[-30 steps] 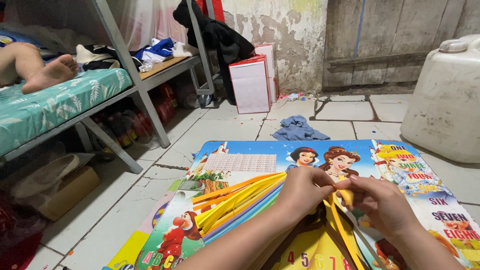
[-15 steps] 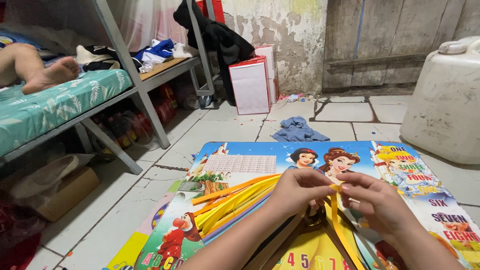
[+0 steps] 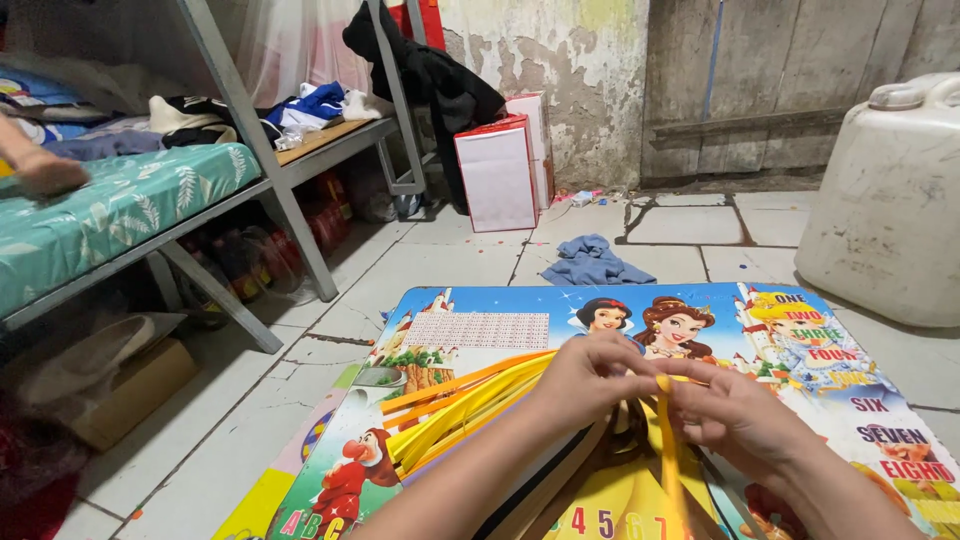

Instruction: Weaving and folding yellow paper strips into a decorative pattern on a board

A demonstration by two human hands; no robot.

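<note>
My left hand (image 3: pixel 585 378) and my right hand (image 3: pixel 735 410) meet over a low table with a colourful cartoon picture top (image 3: pixel 480 330). Between their fingertips both pinch a narrow yellow strip (image 3: pixel 668 440) that hangs down toward me. A bundle of long yellow and orange strips (image 3: pixel 465 400) fans out to the left from under my left hand, lying across the table top. The lower ends of the strips are hidden by my forearms.
A big white plastic jerrycan (image 3: pixel 890 200) stands at the right. A blue rag (image 3: pixel 592 262) lies on the tiled floor beyond the table. A red-and-white paper bag (image 3: pixel 497 175) leans by the wall. A metal-framed bed with a green mattress (image 3: pixel 110 210) fills the left; another person's foot (image 3: pixel 35 165) rests on it.
My hands have risen slightly and drawn the yellow strip up between them. The foot on the bed has shifted left, partly out of view.
</note>
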